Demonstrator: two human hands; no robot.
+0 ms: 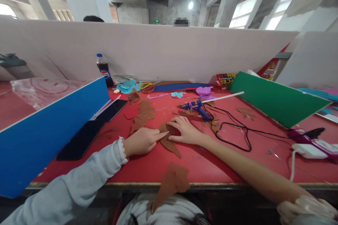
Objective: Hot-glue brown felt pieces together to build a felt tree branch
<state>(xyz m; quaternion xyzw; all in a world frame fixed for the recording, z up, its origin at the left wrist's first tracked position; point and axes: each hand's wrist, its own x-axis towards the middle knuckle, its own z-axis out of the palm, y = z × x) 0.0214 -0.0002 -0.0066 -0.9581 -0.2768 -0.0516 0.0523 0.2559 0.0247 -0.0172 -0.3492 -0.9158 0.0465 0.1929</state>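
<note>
A leaf-shaped piece of brown paper or felt (171,146) lies on the red table before me. My left hand (141,142) comes in from the left; its index finger is stretched out onto the piece, while the other fingers are curled. A tiny pale spot shows at that fingertip; I cannot tell what it is. My right hand (185,130) rests on the piece's right side, thumb and fingers spread apart and pressing down. Just beyond it lies a blue glue gun (196,107) with a white glue stick (224,96) jutting from its back.
Brown scraps (144,112) lie beyond my hands, and another brown piece (173,179) overhangs the front edge. Scissors (146,87) and a cola bottle (103,70) stand farther back. A black cord (246,135) loops right. Blue (55,126) and green (277,98) boards flank the space.
</note>
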